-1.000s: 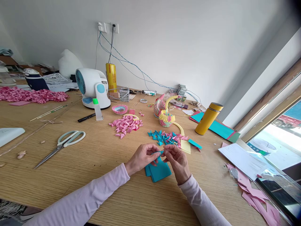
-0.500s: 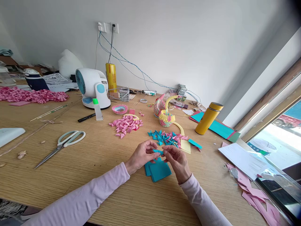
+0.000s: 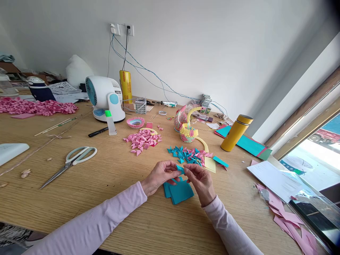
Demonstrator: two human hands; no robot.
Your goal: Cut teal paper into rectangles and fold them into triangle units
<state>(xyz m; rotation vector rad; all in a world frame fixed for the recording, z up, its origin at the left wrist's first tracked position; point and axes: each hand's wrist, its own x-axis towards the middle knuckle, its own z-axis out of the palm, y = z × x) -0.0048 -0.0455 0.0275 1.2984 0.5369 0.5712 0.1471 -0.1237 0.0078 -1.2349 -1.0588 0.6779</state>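
Between my left hand (image 3: 162, 177) and my right hand (image 3: 199, 180) is a small folded piece of blue paper (image 3: 180, 169), pinched by the fingertips of both. It is held just above a stack of blue paper pieces (image 3: 182, 192) on the table. Beyond my hands lies a pile of folded blue and pink paper triangles (image 3: 187, 155), with a yellow paper (image 3: 210, 164) at its right side. Further back stands a paper figure (image 3: 188, 133) built of yellow, pink and green folded pieces. A heap of pink folded triangles (image 3: 142, 140) sits to the left.
Open-bladed scissors (image 3: 69, 163) lie on the left of the wooden table. A white fan (image 3: 105, 97), a glue bottle (image 3: 111, 124) and a pink paper bowl (image 3: 135, 122) stand behind. On the right are a yellow flask (image 3: 236, 133), white sheets (image 3: 275, 180) and pink paper strips (image 3: 294, 226).
The blue paper between my fingers has turned and now shows a raised pointed corner, where before it looked flat and narrow. Both hands have stayed in nearly the same place.
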